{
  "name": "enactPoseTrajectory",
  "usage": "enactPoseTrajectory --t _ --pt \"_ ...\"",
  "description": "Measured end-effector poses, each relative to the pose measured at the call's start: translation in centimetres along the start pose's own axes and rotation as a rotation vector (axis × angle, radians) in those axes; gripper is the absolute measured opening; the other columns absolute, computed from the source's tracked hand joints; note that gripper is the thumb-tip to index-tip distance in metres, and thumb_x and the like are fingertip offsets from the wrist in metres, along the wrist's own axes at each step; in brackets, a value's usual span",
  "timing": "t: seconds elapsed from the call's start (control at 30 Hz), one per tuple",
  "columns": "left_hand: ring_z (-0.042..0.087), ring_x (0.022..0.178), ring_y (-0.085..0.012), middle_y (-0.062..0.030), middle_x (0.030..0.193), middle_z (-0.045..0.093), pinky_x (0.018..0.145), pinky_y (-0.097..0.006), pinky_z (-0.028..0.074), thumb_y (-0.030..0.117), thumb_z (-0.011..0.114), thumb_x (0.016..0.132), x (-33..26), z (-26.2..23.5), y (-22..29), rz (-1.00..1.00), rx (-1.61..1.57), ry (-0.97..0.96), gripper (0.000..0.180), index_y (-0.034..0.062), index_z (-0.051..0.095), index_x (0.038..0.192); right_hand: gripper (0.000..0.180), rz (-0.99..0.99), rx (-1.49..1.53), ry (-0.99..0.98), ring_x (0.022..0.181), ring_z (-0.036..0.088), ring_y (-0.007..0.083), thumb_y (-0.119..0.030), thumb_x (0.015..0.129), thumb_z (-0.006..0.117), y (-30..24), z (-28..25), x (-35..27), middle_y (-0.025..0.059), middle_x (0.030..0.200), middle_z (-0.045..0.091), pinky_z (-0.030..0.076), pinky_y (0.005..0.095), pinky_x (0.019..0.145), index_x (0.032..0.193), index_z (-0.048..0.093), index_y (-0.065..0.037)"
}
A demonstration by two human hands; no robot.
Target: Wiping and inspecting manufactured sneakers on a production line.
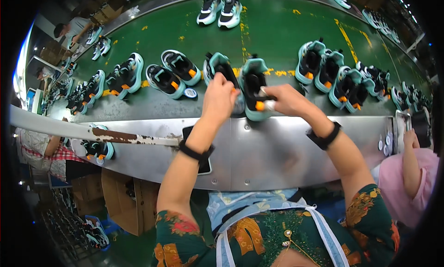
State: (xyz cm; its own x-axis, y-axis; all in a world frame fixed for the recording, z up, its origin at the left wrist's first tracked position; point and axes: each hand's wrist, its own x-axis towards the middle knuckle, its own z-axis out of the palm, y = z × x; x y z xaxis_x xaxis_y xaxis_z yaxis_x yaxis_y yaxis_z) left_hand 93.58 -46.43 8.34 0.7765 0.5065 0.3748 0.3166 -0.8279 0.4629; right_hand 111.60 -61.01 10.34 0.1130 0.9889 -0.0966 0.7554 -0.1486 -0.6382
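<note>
A left shoe [219,62] and a right shoe [253,79] are sitting at twelve o'clock on the green desk [162,33]. They're looking partway done — other shoes [173,75] are standing around eleven and one o'clock, finished or not, I can't tell. The left hand [219,98] is resting half-curled at the left shoe, its grip hiding; the right hand [286,100] is pinching the right shoe's near edge.

Round white tag [190,93], no text readable
</note>
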Motion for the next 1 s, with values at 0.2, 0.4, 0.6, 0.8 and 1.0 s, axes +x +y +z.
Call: enactPoseTrajectory --t 0.2,0.4,0.6,0.8,1.0 --pt "0.054 0.089 -0.0333 -0.0138 0.098 0.055 0.078 -0.040 0.046 0.006 0.070 0.072 -13.2 -7.1 10.8 -0.012 -0.136 -0.438 0.021 0.0003 0.060 0.089 0.034 0.009 0.147 -0.096 0.079 0.062 0.0364 -0.027 0.073 0.074 -4.9 4.5 -16.1 0.0151 0.084 0.064 0.049 0.0431 0.068 0.100 0.064 -0.009" --pt "0.057 0.095 -0.0225 -0.0140 0.113 0.056 0.075 -0.029 0.048 -0.006 0.052 0.082 -16.7 -6.6 14.7 -0.214 -0.135 0.049 0.029 -0.0008 0.060 0.109 0.029 -0.065 0.490 -0.334 0.085 0.066 0.0296 -0.022 0.081 0.070 -5.7 3.3 -19.3 0.0122 0.095 0.069 0.051 0.0367 0.079 0.106 0.068 -0.009" --pt "0.056 0.068 -0.0268 -0.0146 0.084 0.056 0.062 -0.037 0.045 0.017 0.067 0.082 -18.9 -0.4 16.5 -0.540 -0.308 -0.211 0.028 -0.0019 0.055 0.100 0.058 -0.057 0.305 -0.161 0.073 0.057 0.0187 -0.019 0.073 0.075 -2.1 -1.5 -14.3 0.0077 0.084 0.060 0.046 0.0322 0.066 0.128 0.057 -0.021" --pt "0.054 0.066 -0.0320 -0.0161 0.073 0.053 0.061 -0.039 0.043 0.010 0.061 0.082 -18.5 1.5 14.8 -0.529 -0.359 -0.156 0.015 -0.0020 0.054 0.088 0.055 -0.315 0.048 -0.375 0.089 0.060 0.0343 -0.013 0.069 0.072 -5.1 0.7 -10.5 0.0128 0.094 0.058 0.047 0.0431 0.073 0.121 0.055 -0.017" --pt "0.053 0.066 -0.0316 -0.0150 0.073 0.052 0.061 -0.040 0.042 0.005 0.060 0.080 -17.9 1.6 15.2 -0.539 -0.365 -0.202 0.011 -0.0006 0.052 0.086 0.050 -0.233 -0.214 -0.476 0.082 0.061 0.0369 -0.011 0.067 0.073 -5.0 -0.2 -12.6 0.0130 0.085 0.059 0.049 0.0449 0.067 0.111 0.050 -0.011"
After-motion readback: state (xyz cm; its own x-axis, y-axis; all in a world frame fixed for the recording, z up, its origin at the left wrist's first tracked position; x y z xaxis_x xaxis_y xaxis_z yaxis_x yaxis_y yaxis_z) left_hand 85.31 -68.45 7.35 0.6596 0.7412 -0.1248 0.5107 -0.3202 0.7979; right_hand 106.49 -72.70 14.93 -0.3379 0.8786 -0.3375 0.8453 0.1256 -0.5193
